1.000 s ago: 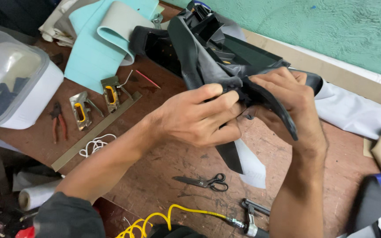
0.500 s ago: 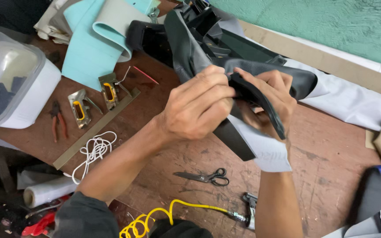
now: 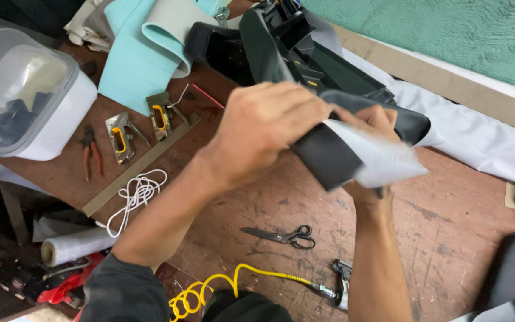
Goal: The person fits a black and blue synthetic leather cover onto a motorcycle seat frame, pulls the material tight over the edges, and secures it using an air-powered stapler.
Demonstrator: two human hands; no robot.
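Observation:
My left hand (image 3: 269, 128) grips a dark vinyl cover (image 3: 329, 152) whose pale grey underside (image 3: 382, 161) is folded outward. My right hand (image 3: 377, 128) sits behind that fold, mostly hidden, with its fingers closed on the same material. The cover is pulled over a black plastic seat part (image 3: 293, 42) that rises toward the top of the view. Both hands hold the piece above the brown workbench (image 3: 448, 220).
Black scissors (image 3: 284, 235) lie below the hands. A yellow coiled air hose (image 3: 233, 283) leads to a pneumatic tool (image 3: 341, 283). Two staple guns (image 3: 138, 128), pliers (image 3: 90, 158), white cord (image 3: 135, 197), a metal ruler (image 3: 144, 164), a plastic bin (image 3: 19, 95) and foam sheets (image 3: 144, 42) fill the left.
Both hands shifted left and lower with the cover. The material was folded further over, so its pale grey underside now faces up at the right.

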